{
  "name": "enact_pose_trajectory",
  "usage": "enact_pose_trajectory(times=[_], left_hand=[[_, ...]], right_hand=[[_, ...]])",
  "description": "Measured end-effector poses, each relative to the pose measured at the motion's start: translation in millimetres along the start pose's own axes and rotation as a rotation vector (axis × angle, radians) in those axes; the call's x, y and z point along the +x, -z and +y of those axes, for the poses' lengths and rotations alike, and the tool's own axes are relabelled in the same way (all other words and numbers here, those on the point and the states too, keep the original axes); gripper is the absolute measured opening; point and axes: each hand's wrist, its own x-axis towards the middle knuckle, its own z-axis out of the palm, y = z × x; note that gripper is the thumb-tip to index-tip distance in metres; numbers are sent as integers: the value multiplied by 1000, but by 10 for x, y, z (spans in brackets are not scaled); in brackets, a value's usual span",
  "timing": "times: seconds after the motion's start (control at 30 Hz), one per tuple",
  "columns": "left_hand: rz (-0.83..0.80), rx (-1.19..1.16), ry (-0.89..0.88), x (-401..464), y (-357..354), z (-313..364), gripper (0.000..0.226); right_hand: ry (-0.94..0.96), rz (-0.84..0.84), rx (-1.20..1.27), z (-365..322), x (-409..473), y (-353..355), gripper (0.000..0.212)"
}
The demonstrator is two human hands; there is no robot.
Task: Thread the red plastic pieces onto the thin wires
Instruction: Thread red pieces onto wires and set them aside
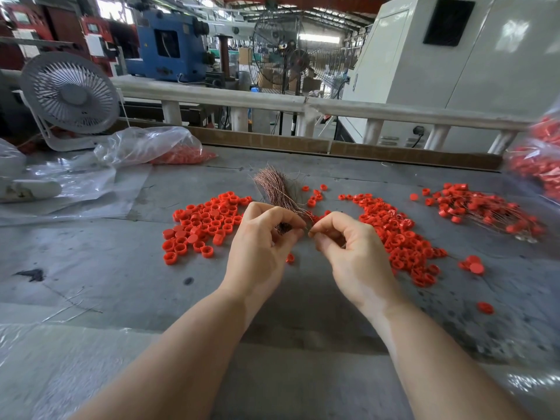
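Observation:
Red plastic pieces lie in heaps on the grey table: one pile [201,225] left of my hands, another [397,234] to the right. A bundle of thin copper wires [277,189] fans out behind my hands. My left hand [263,244] grips the lower end of that bundle with curled fingers. My right hand [348,247] pinches something very small at its fingertips, close to the left fingertips; it looks like a single wire end. Far right sits a heap of pieces threaded on wires [491,210].
A white desk fan [71,93] stands at the back left beside clear plastic bags [145,147] holding more red pieces. Another bag of red pieces [539,159] hangs at the right edge. A cardboard strip and a white rail border the table's far side.

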Motion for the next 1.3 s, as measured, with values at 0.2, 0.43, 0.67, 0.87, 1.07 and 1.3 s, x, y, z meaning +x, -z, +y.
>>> enact_pose_trajectory(times=[0.2,0.43,0.67,0.87,1.07,1.3], left_hand=[[8,70,-36,-5,-5,-22,18],[60,176,-79,-2,-6,-45,7],[79,226,-60,-6,5,-20,10],[102,297,-114,-36,27,20,9],[138,211,-44,8,33,-25,11],[69,129,-57,6,2,-54,17]], right_hand=[[3,5,-17,14,4,2,28],[29,4,-74,11,2,-3,24],[49,8,-92,-4,-20,-4,26],[32,-37,-26,-18,-13,-20,33],[-22,-78,36,-7,-3,-36,33],[-10,-18,-25,23,-1,-38,30]])
